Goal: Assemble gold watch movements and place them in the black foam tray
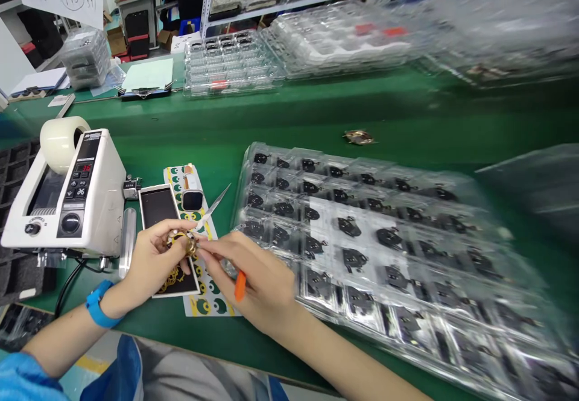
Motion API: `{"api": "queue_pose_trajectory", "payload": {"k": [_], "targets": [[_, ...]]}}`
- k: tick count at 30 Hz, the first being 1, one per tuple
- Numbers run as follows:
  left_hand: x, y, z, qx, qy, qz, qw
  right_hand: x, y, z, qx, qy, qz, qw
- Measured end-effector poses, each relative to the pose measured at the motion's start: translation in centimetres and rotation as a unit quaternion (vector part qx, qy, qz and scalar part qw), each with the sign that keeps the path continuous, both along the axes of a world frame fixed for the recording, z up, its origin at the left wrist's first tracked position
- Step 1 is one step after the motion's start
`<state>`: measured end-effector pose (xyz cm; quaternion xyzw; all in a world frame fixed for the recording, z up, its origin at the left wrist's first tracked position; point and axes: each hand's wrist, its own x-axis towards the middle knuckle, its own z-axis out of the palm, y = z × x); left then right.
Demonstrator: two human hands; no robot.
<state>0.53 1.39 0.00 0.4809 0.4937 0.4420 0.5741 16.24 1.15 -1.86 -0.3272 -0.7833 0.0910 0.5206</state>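
Note:
My left hand (156,253), with a blue wristband, is closed around a small round gold-coloured metal part (189,245), like a ring-shaped watch case. My right hand (256,274) pinches at the right edge of this part. From under its fingers sticks an orange tool end (240,285); the rest of that tool is hidden. A thin pointed metal blade (216,205) shows just above both hands, and I cannot tell what holds it. Beneath my left hand is a white-rimmed black box (156,202) with gold-coloured parts (172,280) inside.
A white tape dispenser (97,196) stands at left. Under the box lies a sticker sheet (205,304) bearing a square watch face (192,200). Clear trays of black parts (355,259) fill the right. Behind are a loose metal part (359,137), a clipboard (148,75) and stacked trays (335,36).

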Motion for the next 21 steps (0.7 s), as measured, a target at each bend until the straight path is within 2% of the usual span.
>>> {"api": "queue_pose_trajectory", "payload": {"k": [7,11,17,21], "targets": [[0.4,-1.1,-1.1,0.08,0.051,-0.038,0.995,-0.2,0.6,-1.0,0.006,-0.049,-0.074,0.996],[0.6,-1.6,-1.6,0.122,0.099,-0.048,0.986,-0.2,0.5,-1.1,-0.025,-0.078,-0.093,0.992],[0.5,-1.7,-1.8,0.147,0.176,-0.077,0.97,-0.2,0.9,-0.8,-0.07,-0.06,-0.049,0.995],[0.3,-1.4,-1.8,0.127,0.165,-0.058,0.976,0.1,1.1,0.6,-0.167,0.022,0.029,0.985]]}}
